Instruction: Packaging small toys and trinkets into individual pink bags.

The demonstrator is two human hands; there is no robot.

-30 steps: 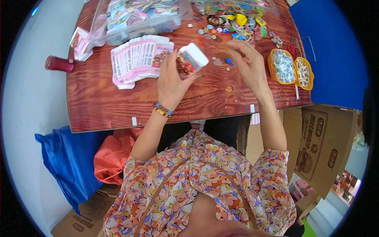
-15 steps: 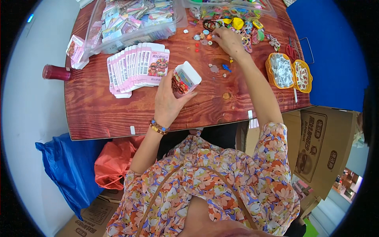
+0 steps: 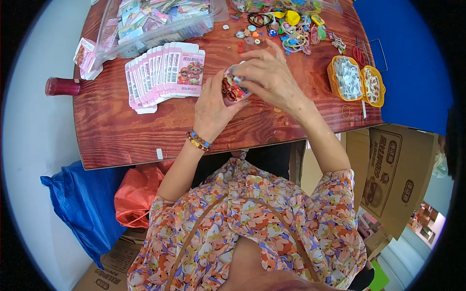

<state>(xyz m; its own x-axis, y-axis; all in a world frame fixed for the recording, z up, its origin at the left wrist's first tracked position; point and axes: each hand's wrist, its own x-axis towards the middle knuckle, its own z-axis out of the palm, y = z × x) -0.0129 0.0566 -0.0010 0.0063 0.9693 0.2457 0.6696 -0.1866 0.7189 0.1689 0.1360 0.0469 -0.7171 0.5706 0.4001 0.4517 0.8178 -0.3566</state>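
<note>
My left hand [image 3: 212, 104] grips a small open pink box [image 3: 232, 89] packed with small coloured pieces, held just above the wooden table [image 3: 126, 136]. My right hand [image 3: 268, 75] rests on the box's top, fingers bent over its opening; whether it holds a piece is hidden. A beaded bracelet circles my left wrist. A fanned row of flat pink cartons [image 3: 165, 72] lies to the left of the box. Loose small pieces [image 3: 247, 36] are scattered just beyond my hands.
A clear plastic bin of packets [image 3: 155, 22] sits at the far left, a heap of coloured trinkets [image 3: 291, 22] at the far middle. Two yellow baskets [image 3: 357, 80] and red scissors [image 3: 359, 53] lie right. A dark red bottle [image 3: 60, 86] lies left. Cardboard boxes [image 3: 393, 169] and bags stand below.
My right hand reached out to the loose pieces at the far side, then came back onto the box. The left hand kept hold of the box, tilting it slightly.
</note>
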